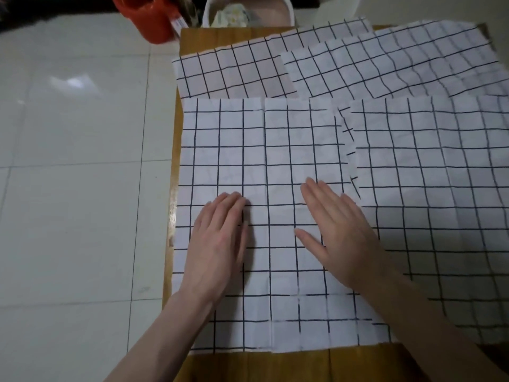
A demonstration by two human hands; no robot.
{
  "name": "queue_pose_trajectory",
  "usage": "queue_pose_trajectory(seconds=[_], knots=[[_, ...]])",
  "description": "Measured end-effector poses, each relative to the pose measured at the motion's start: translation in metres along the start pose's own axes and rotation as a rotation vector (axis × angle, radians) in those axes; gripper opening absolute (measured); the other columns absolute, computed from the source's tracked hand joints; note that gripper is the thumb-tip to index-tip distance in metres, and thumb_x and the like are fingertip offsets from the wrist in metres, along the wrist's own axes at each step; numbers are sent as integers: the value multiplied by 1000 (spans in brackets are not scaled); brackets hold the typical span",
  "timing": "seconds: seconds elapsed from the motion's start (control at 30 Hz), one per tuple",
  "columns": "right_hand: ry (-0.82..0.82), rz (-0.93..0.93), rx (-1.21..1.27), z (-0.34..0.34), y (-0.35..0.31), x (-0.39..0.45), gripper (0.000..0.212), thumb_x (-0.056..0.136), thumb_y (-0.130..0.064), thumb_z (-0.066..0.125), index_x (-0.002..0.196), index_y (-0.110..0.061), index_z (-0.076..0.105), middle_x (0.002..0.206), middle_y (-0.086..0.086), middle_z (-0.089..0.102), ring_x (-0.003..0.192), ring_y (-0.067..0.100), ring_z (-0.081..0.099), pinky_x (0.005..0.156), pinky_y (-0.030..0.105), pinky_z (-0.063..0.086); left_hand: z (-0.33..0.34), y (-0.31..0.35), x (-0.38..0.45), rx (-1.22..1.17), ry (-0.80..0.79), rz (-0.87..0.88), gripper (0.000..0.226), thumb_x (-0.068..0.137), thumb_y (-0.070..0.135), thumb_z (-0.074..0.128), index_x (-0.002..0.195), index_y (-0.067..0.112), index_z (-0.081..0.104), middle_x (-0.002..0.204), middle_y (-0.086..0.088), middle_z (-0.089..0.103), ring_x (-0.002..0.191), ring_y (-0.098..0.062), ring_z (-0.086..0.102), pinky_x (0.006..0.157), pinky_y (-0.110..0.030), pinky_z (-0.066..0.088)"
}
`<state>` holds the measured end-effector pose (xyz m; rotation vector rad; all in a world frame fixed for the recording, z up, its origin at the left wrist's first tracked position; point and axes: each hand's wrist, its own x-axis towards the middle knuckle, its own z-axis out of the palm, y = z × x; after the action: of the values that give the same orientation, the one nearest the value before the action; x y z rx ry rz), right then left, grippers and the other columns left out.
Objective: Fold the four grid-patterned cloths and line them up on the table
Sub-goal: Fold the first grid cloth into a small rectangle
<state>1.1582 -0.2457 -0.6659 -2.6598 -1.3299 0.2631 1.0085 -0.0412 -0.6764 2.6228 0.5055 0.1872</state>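
Two bare forearms show, no sleeve reaching into view on either (cuffs, if any, lie beyond the lower edge). The left hand (217, 244) and the right hand (338, 232) wear no gloves, rings, watch or bracelet. The fingernails are short and unpainted, where they show at all.

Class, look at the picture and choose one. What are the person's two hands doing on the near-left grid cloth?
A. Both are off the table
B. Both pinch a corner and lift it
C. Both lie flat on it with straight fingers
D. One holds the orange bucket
C: the left hand and the right hand rest palm-down, fingers straight, on the near-left grid cloth, which lies spread on the wooden table.
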Motion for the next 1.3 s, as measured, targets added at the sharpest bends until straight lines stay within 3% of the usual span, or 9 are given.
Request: queue_pose_trajectory(seconds=[0.13,0.27,0.53,0.7,0.87,1.07,1.17,1.3], knots=[[-16,23,-51,8,5,3,72,105,-56,29,165,-17,22,173,-2,19,159,19,20,126,50,26,2,-10,-1,51,-50,7,75,86,-17,59,156,7,46,163,-11,44,153,-29,36,123,-54,36],[15,-48,-92,17,7,4,61,107,-48,32,161,-20,36,170,-2,27,156,22,29,122,54,31,2,-15,-1,92,-47,44,89,75,-24,60,157,5,44,165,-12,41,155,-31,33,123,-55,34],[240,-36,128,22,2,3,33,99,-31,57,124,-17,74,143,2,64,135,24,58,115,48,39,3,-20,-4,82,48,37,62,82,-15,76,138,9,64,147,-7,59,138,-30,53,115,-52,38],[260,30,248,18,0,8,17,95,-23,70,109,-17,76,127,-2,68,117,22,63,99,37,45,-1,-17,-2,50,96,42,40,88,-5,77,124,11,69,131,-3,65,120,-27,60,104,-42,40],[237,64,250,13,-2,14,10,90,-14,77,94,-20,70,112,-5,66,104,20,61,86,38,47,-5,-15,1,42,121,46,23,90,1,77,108,13,71,116,-1,69,107,-25,57,95,-36,36],[252,-67,177,-6,1,13,4,98,-19,63,94,-18,65,94,-5,67,87,21,62,83,31,41,-18,-12,3,40,129,95,14,98,7,71,111,14,69,116,1,70,107,-25,61,96,-37,40],[261,-163,133,-30,-1,8,11,101,-18,59,96,-13,67,85,-2,65,79,22,60,84,30,40,-38,-4,2,-3,122,119,7,105,14,61,106,15,68,102,1,72,97,-25,63,89,-38,45],[251,-270,112,-65,-3,7,17,102,-16,62,114,-8,71,95,3,71,86,23,66,86,39,51,-70,4,9,-34,140,140,7,99,8,71,99,15,68,88,2,71,81,-25,65,75,-42,51]])
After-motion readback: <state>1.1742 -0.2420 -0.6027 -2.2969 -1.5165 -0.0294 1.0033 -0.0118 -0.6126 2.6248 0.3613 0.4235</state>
